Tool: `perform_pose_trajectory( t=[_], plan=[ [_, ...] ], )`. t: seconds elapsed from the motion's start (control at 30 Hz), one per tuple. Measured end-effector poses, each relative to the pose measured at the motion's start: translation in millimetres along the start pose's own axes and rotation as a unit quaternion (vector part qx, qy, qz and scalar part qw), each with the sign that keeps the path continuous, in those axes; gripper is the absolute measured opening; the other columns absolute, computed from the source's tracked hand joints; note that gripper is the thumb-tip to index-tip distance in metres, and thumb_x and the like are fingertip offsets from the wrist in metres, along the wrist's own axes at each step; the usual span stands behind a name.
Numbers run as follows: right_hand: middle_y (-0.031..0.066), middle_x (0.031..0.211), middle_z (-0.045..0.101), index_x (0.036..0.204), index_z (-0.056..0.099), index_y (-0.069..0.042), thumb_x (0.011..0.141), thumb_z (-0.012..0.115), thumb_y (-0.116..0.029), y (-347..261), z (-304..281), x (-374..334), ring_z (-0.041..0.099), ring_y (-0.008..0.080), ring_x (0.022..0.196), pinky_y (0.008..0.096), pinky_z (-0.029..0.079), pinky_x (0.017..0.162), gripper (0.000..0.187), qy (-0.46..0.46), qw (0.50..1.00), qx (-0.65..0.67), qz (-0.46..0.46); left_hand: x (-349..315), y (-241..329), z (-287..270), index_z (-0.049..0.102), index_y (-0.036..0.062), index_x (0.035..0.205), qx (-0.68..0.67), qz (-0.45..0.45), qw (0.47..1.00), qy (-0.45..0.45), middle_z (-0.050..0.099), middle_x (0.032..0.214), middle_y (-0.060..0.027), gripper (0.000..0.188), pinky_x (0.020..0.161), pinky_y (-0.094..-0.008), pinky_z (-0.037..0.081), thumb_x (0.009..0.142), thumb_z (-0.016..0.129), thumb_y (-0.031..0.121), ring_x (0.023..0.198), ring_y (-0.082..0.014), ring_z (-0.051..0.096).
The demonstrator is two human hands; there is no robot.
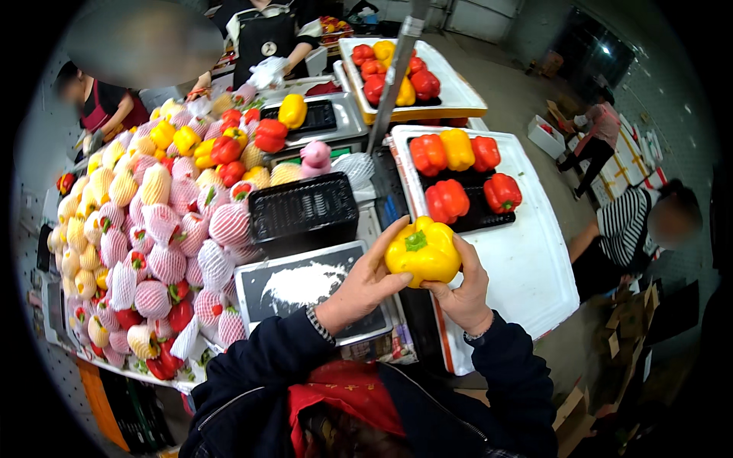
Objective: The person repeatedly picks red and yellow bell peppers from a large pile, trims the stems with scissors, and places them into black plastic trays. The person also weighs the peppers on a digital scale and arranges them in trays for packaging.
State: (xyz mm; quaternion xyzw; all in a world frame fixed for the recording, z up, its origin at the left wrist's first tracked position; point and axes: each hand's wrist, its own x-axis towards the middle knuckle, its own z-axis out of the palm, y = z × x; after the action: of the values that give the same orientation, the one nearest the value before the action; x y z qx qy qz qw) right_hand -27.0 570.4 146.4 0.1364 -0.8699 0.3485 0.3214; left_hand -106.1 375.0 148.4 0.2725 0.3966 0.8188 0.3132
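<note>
The pepper heap (166, 263) lies left; foam box (527, 282) right; stacked trays (305, 216) between.

1. Here's the grey floor (500, 88), stretching away on the right toward a pale door-like panel (482, 19) at the very top
2. Over on the right, a grey, dotted wall (676, 99) bends round with the lens
3. There, a dark panel (584, 53) catches one bright spot of light (605, 50)
4. And down low, open cardboard boxes (634, 328) crowd the right

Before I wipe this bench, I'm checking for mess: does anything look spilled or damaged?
One thing: a ragged white patch on the dark plate beside the black trays. It breaks up an otherwise dark surface; I cannot tell whether it is spill, wear or glare. The held yellow pepper shows no visible damage.
</note>
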Motion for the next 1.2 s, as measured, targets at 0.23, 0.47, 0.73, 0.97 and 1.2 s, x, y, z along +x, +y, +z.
perform_pose_trajectory(
  t=[0.23, 0.47, 0.73, 0.97, 1.2],
  plan=[
    [0.018, 0.119, 0.062, 0.145, 0.044, -0.007, 0.076, 0.088, -0.024, -46, 47, 7, 0.066, 0.0336, 0.099, 0.0381, 0.055, 0.087, 0.083, -0.065, 0.997, 0.001, -0.029, -67, 8, -37, 0.02, 0.0097, 0.161, -0.029, 0.01, 0.997, 0.069, 0.033, 0.157, -0.0128, 0.083, 0.118, -0.0367, 0.031, 0.091, 0.064, 0.022, 0.141, -0.0238, 0.041],
    [0.0188, 0.119, 0.063, 0.145, 0.045, -0.005, 0.077, 0.087, -0.019, -94, 110, 25, 0.068, 0.0332, 0.101, 0.036, 0.057, 0.085, 0.082, -0.135, 0.987, 0.072, -0.05, -137, 38, -69, 0.019, 0.0129, 0.162, -0.105, 0.026, 0.982, 0.152, 0.036, 0.156, -0.0128, 0.062, 0.114, -0.0433, 0.038, 0.106, 0.038, 0.029, 0.14, -0.0259, 0.043],
    [0.02, 0.127, 0.065, 0.146, 0.047, -0.003, 0.075, 0.084, -0.004, -165, 218, 24, 0.066, 0.029, 0.114, 0.0366, 0.053, 0.096, 0.08, -0.217, 0.947, 0.235, 0.035, -248, 50, -117, 0.014, 0.0143, 0.163, 0.021, 0.097, 0.944, 0.314, 0.039, 0.151, -0.0127, 0.085, 0.112, -0.0378, 0.038, 0.097, 0.064, 0.032, 0.135, -0.0219, 0.045],
    [0.0172, 0.143, 0.05, 0.159, 0.021, -0.008, 0.087, 0.061, 0.01, -234, 302, -20, 0.05, 0.0277, 0.132, 0.037, 0.042, 0.109, 0.085, -0.37, 0.827, 0.423, 0.019, -351, 54, -127, 0.021, 0.0086, 0.158, -0.014, 0.28, 0.865, 0.415, 0.04, 0.15, -0.0119, 0.086, 0.116, -0.0358, 0.034, 0.091, 0.071, 0.028, 0.138, -0.0226, 0.042],
    [0.0117, 0.111, 0.061, 0.143, 0.046, 0.002, 0.089, 0.054, 0.009, -297, 360, -41, 0.062, 0.015, 0.081, 0.0268, 0.052, 0.073, 0.055, -0.598, 0.707, 0.378, 0.004, -489, 31, -126, 0.043, 0.0093, 0.145, -0.109, 0.424, 0.696, 0.569, 0.056, 0.134, -0.0074, 0.065, 0.11, -0.0363, 0.042, 0.089, 0.069, 0.03, 0.128, -0.0207, 0.053]
  ],
)
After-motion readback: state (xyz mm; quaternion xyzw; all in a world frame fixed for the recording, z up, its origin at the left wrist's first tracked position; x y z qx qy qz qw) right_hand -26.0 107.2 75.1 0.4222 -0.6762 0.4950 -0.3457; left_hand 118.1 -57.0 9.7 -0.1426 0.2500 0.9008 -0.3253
